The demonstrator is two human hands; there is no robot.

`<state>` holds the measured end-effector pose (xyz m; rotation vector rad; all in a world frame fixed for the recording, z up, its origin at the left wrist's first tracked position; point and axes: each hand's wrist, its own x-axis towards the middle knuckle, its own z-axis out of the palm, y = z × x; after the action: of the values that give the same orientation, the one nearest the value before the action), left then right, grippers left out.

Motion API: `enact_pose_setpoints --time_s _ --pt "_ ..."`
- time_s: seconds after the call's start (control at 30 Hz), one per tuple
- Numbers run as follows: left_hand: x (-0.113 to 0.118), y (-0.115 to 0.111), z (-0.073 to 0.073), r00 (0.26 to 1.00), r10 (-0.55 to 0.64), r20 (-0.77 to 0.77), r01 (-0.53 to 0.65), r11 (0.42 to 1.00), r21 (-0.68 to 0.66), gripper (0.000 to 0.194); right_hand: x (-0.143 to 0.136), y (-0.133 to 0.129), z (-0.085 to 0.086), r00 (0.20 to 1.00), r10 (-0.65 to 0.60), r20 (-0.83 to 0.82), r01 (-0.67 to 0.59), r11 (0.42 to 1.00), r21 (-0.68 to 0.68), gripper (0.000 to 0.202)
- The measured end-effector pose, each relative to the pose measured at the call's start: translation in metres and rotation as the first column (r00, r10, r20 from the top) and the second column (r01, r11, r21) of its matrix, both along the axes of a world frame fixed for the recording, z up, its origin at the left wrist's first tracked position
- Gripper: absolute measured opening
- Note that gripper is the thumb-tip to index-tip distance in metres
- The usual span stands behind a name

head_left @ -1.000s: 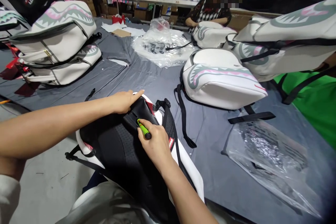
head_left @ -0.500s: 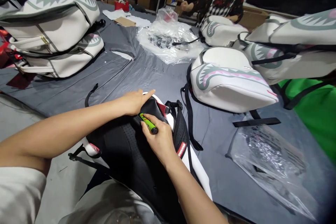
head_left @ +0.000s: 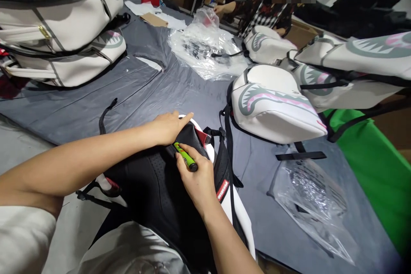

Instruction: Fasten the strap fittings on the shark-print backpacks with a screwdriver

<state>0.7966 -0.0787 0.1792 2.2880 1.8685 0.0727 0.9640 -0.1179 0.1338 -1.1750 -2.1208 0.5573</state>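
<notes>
A black and white backpack (head_left: 154, 180) lies at the table's near edge, its black padded back facing up. My left hand (head_left: 170, 127) rests on the top edge of the bag, thumb and fingers partly seen; whether it pinches the fabric is hard to make out. In my right hand (head_left: 195, 171) is a bright green marker-like tool (head_left: 185, 156) with a black end, its far tip against the black panel near my left hand. A red label (head_left: 222, 190) shows on the strap at the right.
White backpacks with shark-mouth prints are stacked at the left (head_left: 64, 21) and right (head_left: 276, 102). Clear plastic bags (head_left: 205, 47) lie behind and at the right. A green cloth (head_left: 362, 158) hangs at the right edge. A person (head_left: 272, 13) is across the table.
The view has shifted slightly. Both hands remain at the bag's top, and the green tool is still in my right hand. The person across has an arm reaching toward the plastic.
</notes>
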Motion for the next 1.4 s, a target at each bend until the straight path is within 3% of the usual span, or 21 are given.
enact_pose_setpoints --time_s 0.27,0.6,1.03,1.4 --pt "-0.0015 0.0017 -0.0027 1.0 -0.015 0.001 0.015 1.0 0.003 0.08 -0.0013 -0.0028 0.0041 0.999 -0.041 0.013 0.042 0.998 -0.054 0.023" --pt "-0.0019 0.0033 -0.0065 1.0 0.002 0.014 -0.002 1.0 -0.003 0.08 0.002 0.0013 0.0017 0.993 0.022 -0.118 -0.039 0.989 -0.141 0.028" --pt "-0.0013 0.0019 -0.0045 1.0 0.004 0.006 -0.004 1.0 -0.006 0.079 -0.0004 0.0005 0.0031 0.999 -0.013 -0.051 0.008 0.995 -0.098 0.028" --pt "0.0006 0.0032 -0.0078 0.999 0.024 -0.029 -0.025 1.0 -0.008 0.079 -0.0038 0.0005 0.0062 0.997 -0.054 -0.058 0.044 0.986 -0.163 0.027"
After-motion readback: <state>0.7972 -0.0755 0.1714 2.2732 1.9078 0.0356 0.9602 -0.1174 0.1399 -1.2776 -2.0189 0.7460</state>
